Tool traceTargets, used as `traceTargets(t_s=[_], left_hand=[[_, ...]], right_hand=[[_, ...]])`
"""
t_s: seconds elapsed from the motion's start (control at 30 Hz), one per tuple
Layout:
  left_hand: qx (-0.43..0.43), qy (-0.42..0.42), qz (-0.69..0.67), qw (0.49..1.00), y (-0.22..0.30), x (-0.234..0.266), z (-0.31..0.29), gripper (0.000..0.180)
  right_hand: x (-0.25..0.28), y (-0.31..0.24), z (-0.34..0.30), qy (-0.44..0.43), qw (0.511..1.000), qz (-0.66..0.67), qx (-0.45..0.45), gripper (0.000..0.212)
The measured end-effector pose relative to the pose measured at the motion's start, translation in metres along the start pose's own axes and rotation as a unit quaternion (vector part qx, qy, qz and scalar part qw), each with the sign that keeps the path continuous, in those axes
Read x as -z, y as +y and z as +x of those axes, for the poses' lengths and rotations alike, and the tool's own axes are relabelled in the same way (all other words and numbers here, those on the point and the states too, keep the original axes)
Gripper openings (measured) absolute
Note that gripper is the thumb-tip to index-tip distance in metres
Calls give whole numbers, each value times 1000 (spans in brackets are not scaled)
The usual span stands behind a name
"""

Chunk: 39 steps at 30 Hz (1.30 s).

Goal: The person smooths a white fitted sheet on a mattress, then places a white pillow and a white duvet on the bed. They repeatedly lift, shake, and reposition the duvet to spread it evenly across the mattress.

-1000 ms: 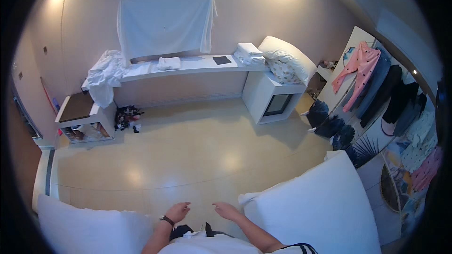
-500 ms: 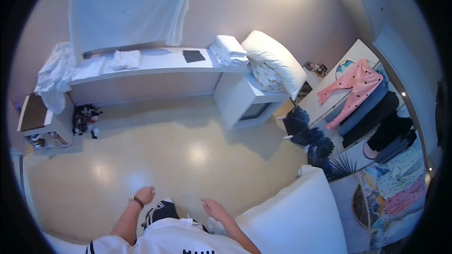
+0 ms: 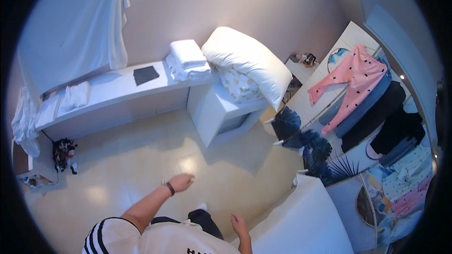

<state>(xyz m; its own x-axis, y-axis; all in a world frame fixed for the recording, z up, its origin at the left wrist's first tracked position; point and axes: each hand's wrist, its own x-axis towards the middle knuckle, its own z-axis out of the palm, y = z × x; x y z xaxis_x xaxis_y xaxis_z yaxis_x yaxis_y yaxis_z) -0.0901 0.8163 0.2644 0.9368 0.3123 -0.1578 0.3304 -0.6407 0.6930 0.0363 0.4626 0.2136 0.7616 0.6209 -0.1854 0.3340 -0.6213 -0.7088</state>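
Observation:
My left hand (image 3: 182, 182), with a dark band and a bracelet at the wrist, hangs over the pale floor. Its fingers curl in loosely and nothing shows in them. My right hand (image 3: 239, 224) is low, close to the white bed corner (image 3: 301, 216); its fingers are partly stretched and no object shows in it. Neither hand touches anything. Ahead stand a white cabinet (image 3: 200, 117) bearing a patterned cushion (image 3: 238, 84) and a large white pillow (image 3: 249, 61), and a long shelf with folded white towels (image 3: 187, 61) and a dark folded cloth (image 3: 146, 75).
Pink spotted trousers (image 3: 358, 73) and other garments lie over a white, leaf-printed surface at the right. A white sheet (image 3: 75, 28) hangs on the wall at the left. A dark bundle (image 3: 64, 155) sits on the floor by a small cabinet (image 3: 40, 169).
My view has turned right, so the shelf and hanging sheet sit further left. My left arm has swung forward; my right hand has drawn back nearer my body.

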Motion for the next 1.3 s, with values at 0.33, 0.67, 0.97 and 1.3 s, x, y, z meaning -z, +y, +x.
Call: traceTargets(t_s=[0.33,0.67,0.97,1.3], left_hand=[[41,99,-92,990,54,59,178,38],[118,291,-417,853,-19,190,478,58],[18,377,-761,527,-11,300,682,44],[-143,329,-702,615,136,361,677,48]], right_hand=[[119,-89,316,68,989,44,122,27],[231,-162,608,339,935,106,22,48],[251,-139,746,146,912,378,-58,75],[265,-117,789,20,716,692,-90,64]])
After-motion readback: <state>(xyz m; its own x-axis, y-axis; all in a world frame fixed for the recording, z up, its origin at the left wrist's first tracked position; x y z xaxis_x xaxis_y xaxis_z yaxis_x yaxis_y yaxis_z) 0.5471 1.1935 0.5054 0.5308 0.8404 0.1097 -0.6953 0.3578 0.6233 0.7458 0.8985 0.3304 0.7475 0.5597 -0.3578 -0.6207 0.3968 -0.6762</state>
